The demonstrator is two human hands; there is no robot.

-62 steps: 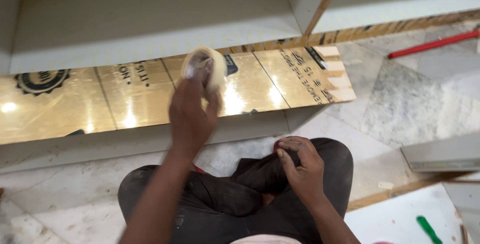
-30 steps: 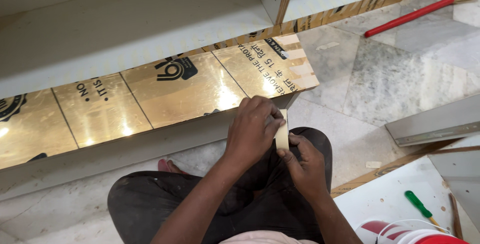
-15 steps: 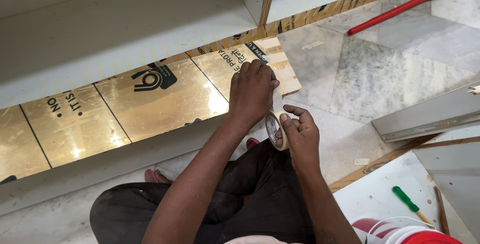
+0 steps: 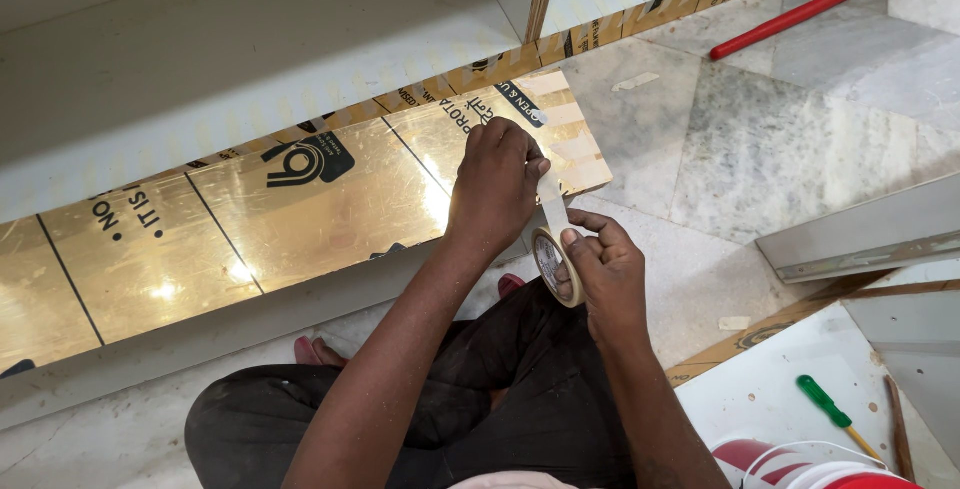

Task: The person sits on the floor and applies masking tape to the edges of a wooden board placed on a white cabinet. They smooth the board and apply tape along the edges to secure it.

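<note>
Right now the tape roll point(image 4: 555, 267) sits upright in the right hand point(image 4: 610, 274), fingers curled around its rim, above the lap. Its free strip point(image 4: 549, 204) runs up and away to the left hand point(image 4: 495, 184), whose fingers pinch the end just over the glossy gold panel point(image 4: 300, 219).
</note>
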